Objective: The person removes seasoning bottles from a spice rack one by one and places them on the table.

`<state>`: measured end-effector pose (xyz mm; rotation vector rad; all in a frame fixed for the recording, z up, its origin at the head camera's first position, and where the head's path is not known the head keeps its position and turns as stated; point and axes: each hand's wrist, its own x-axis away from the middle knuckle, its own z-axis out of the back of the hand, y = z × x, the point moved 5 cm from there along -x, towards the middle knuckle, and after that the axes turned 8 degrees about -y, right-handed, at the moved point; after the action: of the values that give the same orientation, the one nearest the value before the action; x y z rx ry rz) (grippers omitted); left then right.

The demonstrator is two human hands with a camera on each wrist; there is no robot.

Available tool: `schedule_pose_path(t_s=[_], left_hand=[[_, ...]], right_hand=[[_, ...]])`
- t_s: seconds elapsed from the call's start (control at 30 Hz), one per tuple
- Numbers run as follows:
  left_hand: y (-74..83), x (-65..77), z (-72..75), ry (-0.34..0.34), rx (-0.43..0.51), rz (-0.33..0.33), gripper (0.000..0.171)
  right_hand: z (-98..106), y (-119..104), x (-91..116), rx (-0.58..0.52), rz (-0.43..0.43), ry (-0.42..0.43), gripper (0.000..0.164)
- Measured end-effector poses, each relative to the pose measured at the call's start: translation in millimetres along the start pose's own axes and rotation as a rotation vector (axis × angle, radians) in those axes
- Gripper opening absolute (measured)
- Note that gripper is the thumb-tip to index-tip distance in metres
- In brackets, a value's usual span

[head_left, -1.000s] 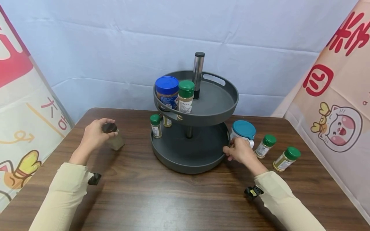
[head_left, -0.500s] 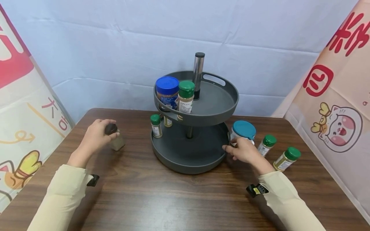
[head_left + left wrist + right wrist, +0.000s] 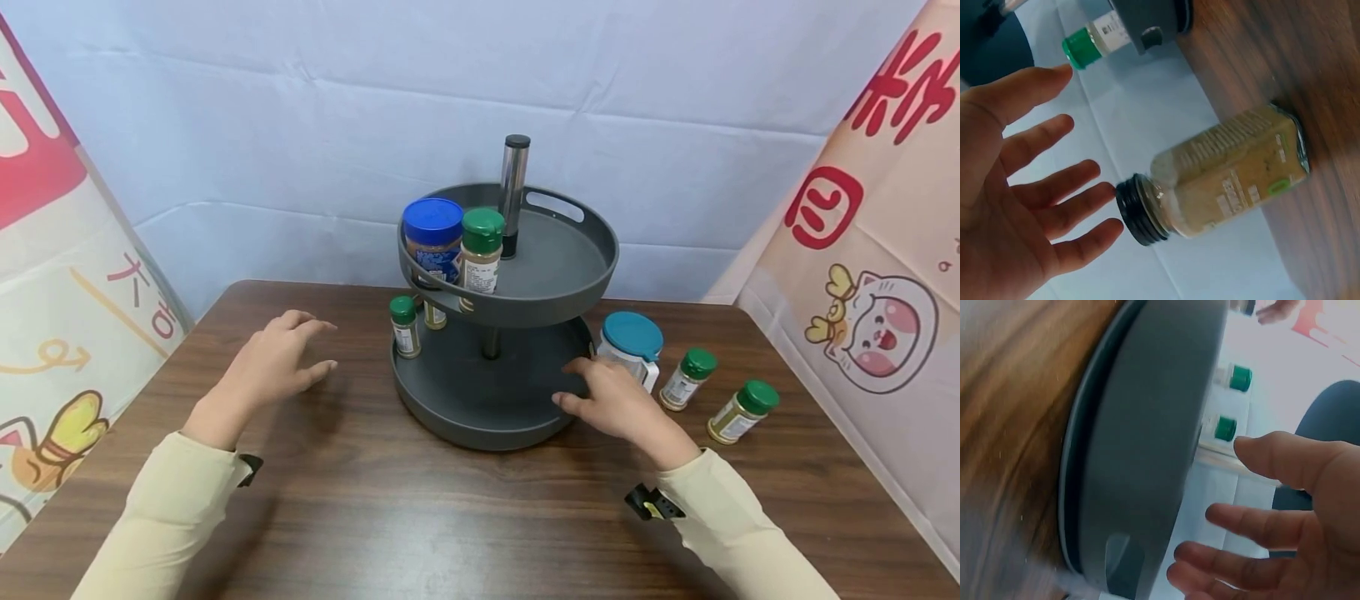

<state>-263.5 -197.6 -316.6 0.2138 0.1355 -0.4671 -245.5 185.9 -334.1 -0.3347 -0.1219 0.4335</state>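
My left hand (image 3: 270,362) is at the left of the table with its fingers spread and nothing gripped. In the left wrist view a square glass spice jar (image 3: 1229,178) with tan powder and a black cap (image 3: 1140,211) stands on the table. The fingertips are close by the cap; whether they touch it I cannot tell. The head view hides this jar behind the hand. My right hand (image 3: 618,404) hovers at the right rim of the lower tier (image 3: 487,435) of a grey two-tier turntable, fingers loosely extended and holding nothing.
Small green-capped spice bottles (image 3: 406,329) stand at the lower tier's left. The upper tier (image 3: 555,250) bears a blue-lidded jar (image 3: 433,237) and a green-capped bottle (image 3: 482,254). Right of the turntable are a blue-lidded container (image 3: 632,337) and green-capped bottles (image 3: 686,382).
My left hand has let go of the black-capped spice jar and its fingers have spread. My right hand has moved a little left over the lower tier's rim and its fingers have opened.
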Motion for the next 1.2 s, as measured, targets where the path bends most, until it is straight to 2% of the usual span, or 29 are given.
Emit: schedule_pose_path(t_s=[0.3, 0.6, 0.73, 0.9, 1.2], left_hand=[[19.8, 1.2, -8.3, -0.053, 0.091, -0.071, 0.046], [22.4, -3.2, -26.4, -0.117, 0.171, -0.095, 0.044], [21.5, -5.8, -38.6, -0.158, 0.198, -0.085, 0.047], [15.6, -7.5, -48.9, -0.186, 0.214, -0.054, 0.047], [8.5, -7.2, -56.2, -0.202, 0.224, -0.046, 0.049]], right_hand=[[-12, -34, 0, 0.034, 0.223, -0.031, 0.034], [-31, -62, -6, 0.019, 0.373, -0.071, 0.029], [-38, -65, -5, 0.001, 0.403, -0.076, 0.022], [-40, -65, -4, 0.006, 0.423, -0.036, 0.008], [-41, -66, -5, 0.023, 0.439, 0.0, 0.006]])
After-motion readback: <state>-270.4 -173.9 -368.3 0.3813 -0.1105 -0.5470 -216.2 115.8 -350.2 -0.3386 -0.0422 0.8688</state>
